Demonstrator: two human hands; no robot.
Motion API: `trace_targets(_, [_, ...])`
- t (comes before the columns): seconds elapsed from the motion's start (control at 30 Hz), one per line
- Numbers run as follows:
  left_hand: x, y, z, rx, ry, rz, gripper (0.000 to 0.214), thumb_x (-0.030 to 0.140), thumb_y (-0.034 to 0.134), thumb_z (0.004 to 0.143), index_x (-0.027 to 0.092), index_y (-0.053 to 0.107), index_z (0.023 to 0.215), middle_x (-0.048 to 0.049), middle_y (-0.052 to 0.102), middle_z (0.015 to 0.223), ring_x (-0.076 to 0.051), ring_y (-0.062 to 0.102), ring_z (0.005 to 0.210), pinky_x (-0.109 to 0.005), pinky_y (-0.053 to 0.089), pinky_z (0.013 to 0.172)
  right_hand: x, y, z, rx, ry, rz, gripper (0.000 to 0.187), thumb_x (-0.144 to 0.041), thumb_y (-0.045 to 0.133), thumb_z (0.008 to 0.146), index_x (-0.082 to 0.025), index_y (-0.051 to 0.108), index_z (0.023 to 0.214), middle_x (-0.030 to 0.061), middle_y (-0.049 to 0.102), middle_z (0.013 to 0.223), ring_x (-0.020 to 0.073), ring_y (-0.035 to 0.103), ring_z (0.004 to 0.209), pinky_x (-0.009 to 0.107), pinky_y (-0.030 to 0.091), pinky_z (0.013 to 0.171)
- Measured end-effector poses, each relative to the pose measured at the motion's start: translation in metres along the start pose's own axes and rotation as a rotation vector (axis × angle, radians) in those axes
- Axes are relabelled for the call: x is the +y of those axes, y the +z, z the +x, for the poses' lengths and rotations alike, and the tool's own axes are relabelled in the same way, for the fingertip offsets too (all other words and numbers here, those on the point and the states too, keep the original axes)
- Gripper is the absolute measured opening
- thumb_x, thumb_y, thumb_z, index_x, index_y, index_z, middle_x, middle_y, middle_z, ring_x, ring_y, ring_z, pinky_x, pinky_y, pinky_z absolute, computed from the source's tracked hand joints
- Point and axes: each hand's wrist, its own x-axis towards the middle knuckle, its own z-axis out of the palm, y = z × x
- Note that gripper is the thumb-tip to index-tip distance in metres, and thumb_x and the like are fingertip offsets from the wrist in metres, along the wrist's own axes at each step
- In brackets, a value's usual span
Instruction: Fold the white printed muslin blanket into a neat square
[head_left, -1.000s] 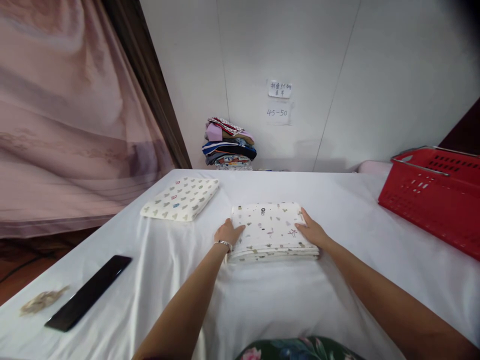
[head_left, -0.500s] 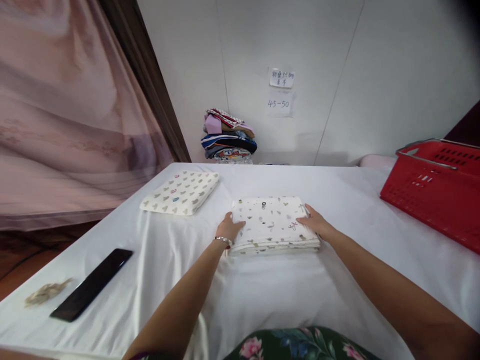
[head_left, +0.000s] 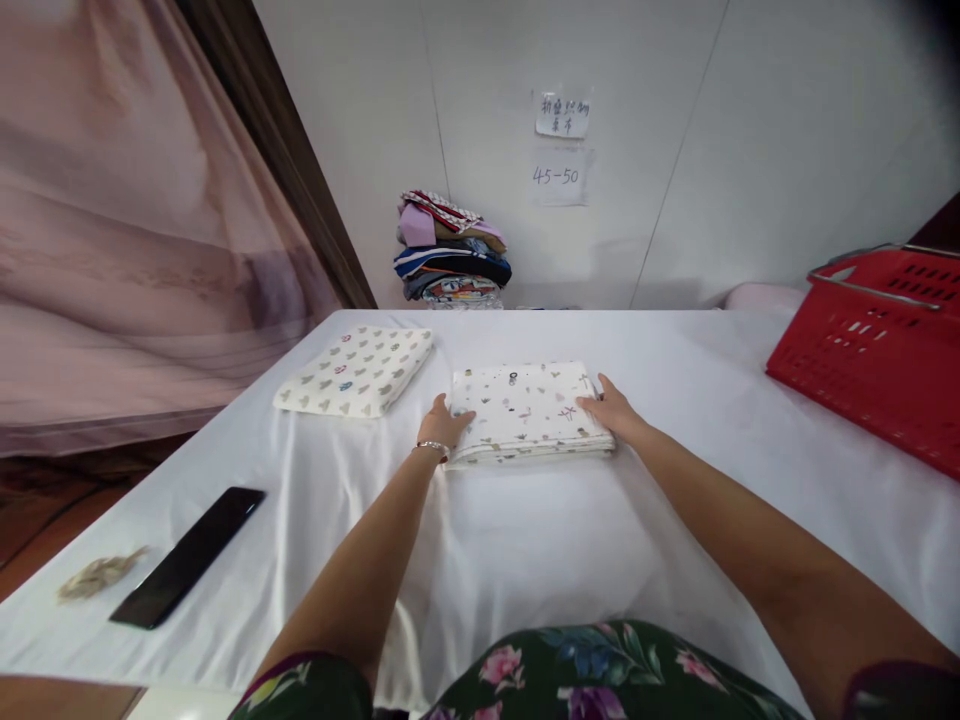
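Observation:
A folded white cloth point(head_left: 529, 410) with small scattered prints lies flat on the white-covered table in front of me. My left hand point(head_left: 445, 425), with a bracelet at the wrist, grips its left edge, thumb on top and fingers along the side. At the opposite edge, my right hand point(head_left: 609, 408) holds on in the same way, its thumb over the top layer. Farther left rests a second folded cloth point(head_left: 356, 372), cream with rows of grey mouse-head shapes and a few coloured ones; neither hand touches it.
A black phone-like slab point(head_left: 187, 558) and a small beige bundle point(head_left: 101, 575) lie at the table's left. To the right stands a red basket point(head_left: 862, 365) with metal handles. Behind the far edge is a fabric pile point(head_left: 454, 250) against the wall. A pink curtain point(head_left: 142, 220) hangs on the left.
Both hands have slid the printed cloth a little away from me and slightly left. The view has shifted a bit, showing more of my sleeves. The other cloth stays put.

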Motion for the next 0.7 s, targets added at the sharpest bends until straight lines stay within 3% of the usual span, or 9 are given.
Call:
trace_targets(0.07, [-0.003, -0.001, -0.009, -0.002, 0.036, 0.055, 0.076, 0.050, 0.057, 0.073, 0.017, 0.027, 0.136, -0.0139, 0.055, 0.121, -0.027, 0.056, 0.104, -0.036, 0.045, 0.082, 0.005, -0.005, -0.006, -0.015, -0.002, 0.009, 0.080, -0.047, 0.054, 0.073, -0.017, 0.023, 0.142, 0.0118, 0.057, 0.114, 0.0235, 0.057, 0.096, 0.037, 0.043, 0.085])
trace_targets(0.13, [-0.006, -0.001, -0.020, 0.081, 0.117, 0.099, 0.067, 0.047, 0.056, 0.075, 0.019, 0.034, 0.132, -0.0132, 0.051, 0.125, -0.027, 0.055, 0.105, -0.037, 0.045, 0.083, 0.013, -0.011, -0.016, 0.006, -0.048, 0.052, 0.066, -0.044, 0.053, 0.075, -0.019, 0.037, 0.135, 0.0095, 0.059, 0.111, 0.0204, 0.058, 0.091, 0.035, 0.045, 0.083])
trace_targets(0.23, [-0.011, 0.002, -0.039, 0.256, 0.383, 0.092, 0.046, 0.037, 0.055, 0.078, 0.020, 0.049, 0.121, -0.0104, 0.051, 0.124, -0.025, 0.053, 0.106, -0.036, 0.044, 0.086, 0.027, -0.019, -0.035, 0.087, -0.222, 0.110, 0.037, -0.036, 0.052, 0.076, -0.021, 0.059, 0.108, 0.0057, 0.062, 0.104, 0.0172, 0.059, 0.087, 0.032, 0.046, 0.080])
trace_targets(0.33, [-0.013, 0.005, -0.051, 0.278, 0.687, 0.067, 0.024, 0.032, 0.056, 0.080, 0.021, 0.062, 0.100, -0.0061, 0.061, 0.108, -0.022, 0.054, 0.102, -0.036, 0.043, 0.088, 0.037, -0.028, -0.050, 0.050, -0.418, 0.113, 0.021, -0.033, 0.052, 0.077, -0.021, 0.065, 0.088, 0.0038, 0.062, 0.097, 0.0173, 0.058, 0.088, 0.029, 0.046, 0.077])
trace_targets(0.47, [-0.013, 0.006, -0.056, 0.149, 0.849, 0.081, 0.016, 0.029, 0.053, 0.083, 0.022, 0.067, 0.083, -0.0022, 0.066, 0.089, -0.017, 0.058, 0.084, -0.033, 0.045, 0.079, 0.041, -0.036, -0.056, -0.102, -0.559, -0.050, 0.020, -0.029, 0.050, 0.079, -0.024, 0.067, 0.086, 0.0032, 0.061, 0.101, 0.0171, 0.057, 0.091, 0.030, 0.046, 0.079])
trace_targets(0.7, [-0.013, 0.005, -0.051, 0.094, 0.927, 0.185, 0.018, 0.027, 0.051, 0.084, 0.022, 0.068, 0.088, -0.0034, 0.065, 0.089, -0.017, 0.056, 0.081, -0.032, 0.044, 0.073, 0.031, -0.045, -0.046, -0.223, -0.664, -0.424, 0.029, -0.023, 0.043, 0.084, -0.026, 0.067, 0.100, 0.0035, 0.060, 0.105, 0.0190, 0.053, 0.099, 0.034, 0.043, 0.085])
